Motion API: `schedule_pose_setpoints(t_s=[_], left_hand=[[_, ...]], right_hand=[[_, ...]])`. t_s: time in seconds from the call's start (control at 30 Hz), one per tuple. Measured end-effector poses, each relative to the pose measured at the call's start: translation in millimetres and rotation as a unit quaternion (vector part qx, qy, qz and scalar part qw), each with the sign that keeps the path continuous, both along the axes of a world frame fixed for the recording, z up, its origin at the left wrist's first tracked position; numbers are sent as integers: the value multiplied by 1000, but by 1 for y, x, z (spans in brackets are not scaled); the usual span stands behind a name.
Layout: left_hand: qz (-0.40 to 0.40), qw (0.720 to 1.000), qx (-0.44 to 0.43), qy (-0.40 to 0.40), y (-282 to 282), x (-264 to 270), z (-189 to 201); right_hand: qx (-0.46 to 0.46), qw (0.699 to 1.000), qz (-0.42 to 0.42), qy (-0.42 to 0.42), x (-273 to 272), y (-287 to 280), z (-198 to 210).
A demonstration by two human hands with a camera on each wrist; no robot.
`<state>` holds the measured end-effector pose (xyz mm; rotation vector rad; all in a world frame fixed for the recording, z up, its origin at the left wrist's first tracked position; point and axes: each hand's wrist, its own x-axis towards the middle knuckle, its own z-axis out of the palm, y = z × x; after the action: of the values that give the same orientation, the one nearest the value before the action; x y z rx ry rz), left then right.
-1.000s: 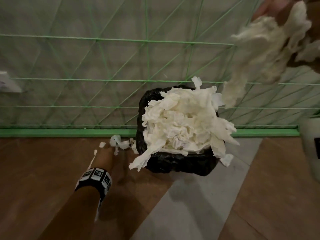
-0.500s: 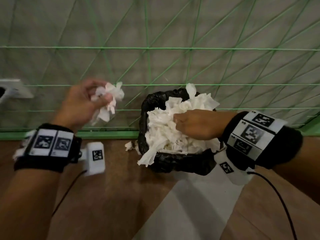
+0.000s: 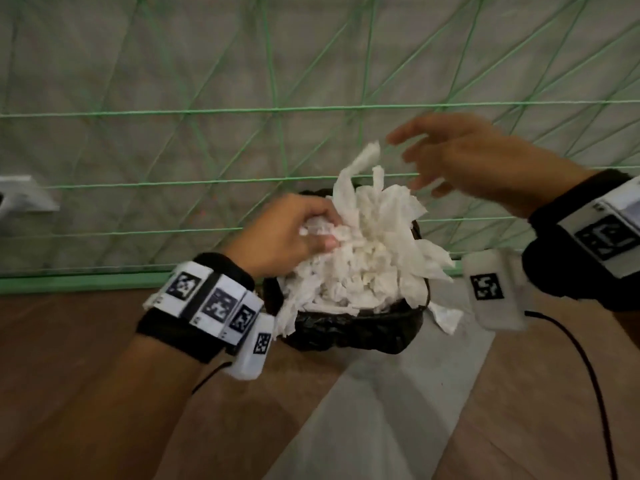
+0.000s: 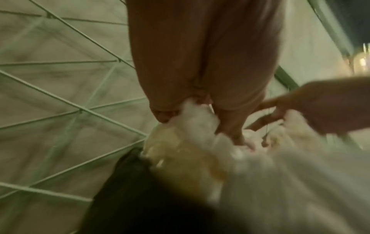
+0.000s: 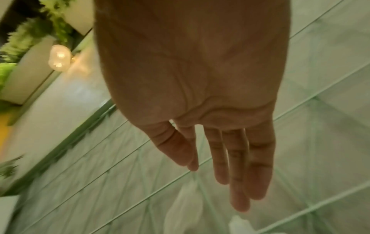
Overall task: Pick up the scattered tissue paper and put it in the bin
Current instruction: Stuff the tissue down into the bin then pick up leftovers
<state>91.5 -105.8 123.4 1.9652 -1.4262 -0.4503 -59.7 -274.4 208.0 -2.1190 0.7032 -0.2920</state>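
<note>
The left hand [image 3: 280,233] has brought its wad to the bin [image 3: 353,329] and presses it, fingers curled round it, into the heaped tissue [image 3: 363,258] — the right hand [image 3: 464,157] has lifted off above, fingers spread and empty — so overflow, with one scrap [image 3: 446,315] hanging below the right wrist, looks the main risk.

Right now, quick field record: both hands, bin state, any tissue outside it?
left hand: grips a wad of tissue, pressing it onto the pile
right hand: open, fingers spread, above the pile, holds nothing
bin: black liner, overfilled
tissue pile: heaped above rim, strips hang over the edge
stray piece: outside the bin, right side
</note>
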Motion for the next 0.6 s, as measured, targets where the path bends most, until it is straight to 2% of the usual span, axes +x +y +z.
schedule_pose_setpoints(t_s=[0.1,0.17,0.23,0.3,0.37,0.4,0.47,0.53,0.6], left_hand=[[31,996,44,-77,-8,1,-24],[62,988,78,-119,-13,-1,-33],[87,977,94,-171,-14,-6,-34],[112,973,81,-186,-11,-6,-26],[107,984,65,-129,-5,0,-14],[96,990,55,-90,0,3,-7],[74,997,25,-13,10,5,5],[58,997,2,48,20,6,11],[65,996,-17,66,28,9,10]], right_hand=[[36,994,-98,-26,-18,-32,-32],[71,986,-151,17,-31,-54,-73],[69,975,-160,136,-48,-72,-130],[28,949,-142,279,-66,-82,-192],[28,923,-154,352,-81,-77,-239],[39,919,-165,355,-83,-73,-257],[57,928,-178,323,-77,-61,-283],[22,944,-163,286,-63,-45,-296],[-7,956,-129,262,-43,-32,-296]])
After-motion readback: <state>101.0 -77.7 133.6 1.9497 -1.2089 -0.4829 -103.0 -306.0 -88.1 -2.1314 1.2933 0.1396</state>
